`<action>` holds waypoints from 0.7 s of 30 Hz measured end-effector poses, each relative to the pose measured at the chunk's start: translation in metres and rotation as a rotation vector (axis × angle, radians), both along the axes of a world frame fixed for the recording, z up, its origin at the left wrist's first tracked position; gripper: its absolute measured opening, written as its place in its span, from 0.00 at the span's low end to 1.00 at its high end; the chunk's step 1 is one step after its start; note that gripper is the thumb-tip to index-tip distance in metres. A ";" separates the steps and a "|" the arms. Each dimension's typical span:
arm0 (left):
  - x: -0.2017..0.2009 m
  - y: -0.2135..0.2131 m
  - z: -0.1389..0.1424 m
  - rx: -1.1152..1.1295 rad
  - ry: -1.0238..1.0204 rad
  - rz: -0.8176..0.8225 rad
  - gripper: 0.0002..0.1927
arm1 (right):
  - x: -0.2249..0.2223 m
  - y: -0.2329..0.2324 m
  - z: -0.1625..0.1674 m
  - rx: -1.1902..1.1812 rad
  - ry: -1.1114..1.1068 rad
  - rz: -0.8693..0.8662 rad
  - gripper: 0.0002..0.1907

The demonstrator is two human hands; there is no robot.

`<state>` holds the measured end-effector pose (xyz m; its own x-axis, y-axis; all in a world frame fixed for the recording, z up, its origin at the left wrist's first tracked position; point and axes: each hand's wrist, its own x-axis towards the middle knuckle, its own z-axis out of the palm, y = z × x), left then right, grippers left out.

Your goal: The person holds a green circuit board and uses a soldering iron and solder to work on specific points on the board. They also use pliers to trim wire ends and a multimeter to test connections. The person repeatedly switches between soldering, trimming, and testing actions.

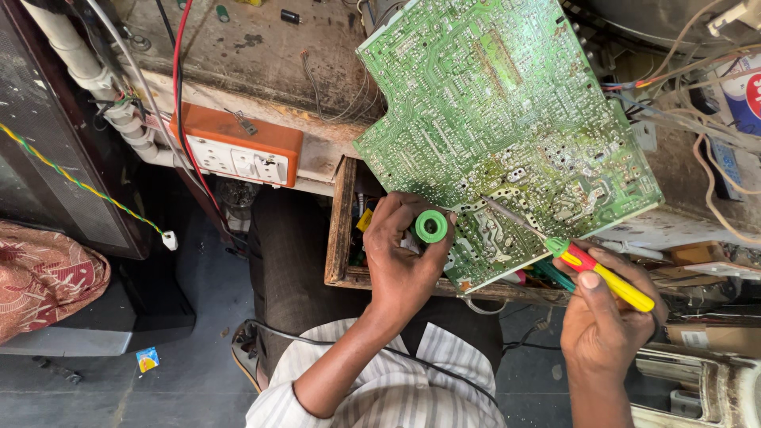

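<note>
Right now my right hand (604,321) has its fingers wrapped around the yellow-and-red soldering iron (590,268), its long axis slanting up-left so the tip touches the green circuit board (499,119) near its lower edge. My left hand (404,254) pinches a green solder spool (431,226) just left of that tip, over the wooden drawer (342,230) at the bench's front edge.

The person wears a light shirt with thin grey stripes, the fabric rumpled across the chest. The left sleeve (293,388) is pushed up above the elbow, leaving the forearm bare down to the left hand (404,254). The right hand (606,317) and its wrist are bare too, with no watch, ring or glove on either. Dark grey trousers (289,261) cover the legs.
</note>
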<state>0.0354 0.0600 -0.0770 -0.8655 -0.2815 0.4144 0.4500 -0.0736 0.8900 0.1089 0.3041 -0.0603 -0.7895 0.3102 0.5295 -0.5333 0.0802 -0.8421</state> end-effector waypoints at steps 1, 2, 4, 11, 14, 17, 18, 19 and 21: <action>0.000 0.000 0.000 -0.003 0.000 0.003 0.06 | 0.000 0.000 0.000 0.004 0.002 0.001 0.10; 0.000 0.000 0.001 -0.006 0.000 0.006 0.06 | 0.000 -0.001 0.001 0.007 0.004 0.002 0.10; 0.001 0.000 0.001 -0.006 -0.009 0.007 0.06 | 0.000 -0.001 0.002 0.013 0.001 0.000 0.10; 0.001 0.001 0.003 -0.005 -0.005 0.010 0.07 | 0.002 -0.002 0.005 0.041 0.006 -0.011 0.10; 0.002 0.001 0.003 -0.003 -0.009 0.007 0.07 | 0.002 -0.003 0.005 0.045 0.011 -0.008 0.11; 0.002 0.001 0.003 -0.003 -0.012 0.003 0.07 | 0.002 -0.004 0.005 0.035 0.001 -0.020 0.10; 0.002 0.001 0.003 -0.003 -0.013 0.001 0.07 | 0.002 -0.004 0.005 0.034 -0.001 -0.019 0.10; 0.002 0.000 0.003 -0.004 -0.017 -0.003 0.07 | 0.002 -0.004 0.006 0.034 -0.003 -0.018 0.10; 0.002 -0.001 0.004 -0.005 -0.023 -0.010 0.07 | 0.003 -0.003 0.008 0.019 0.020 -0.014 0.10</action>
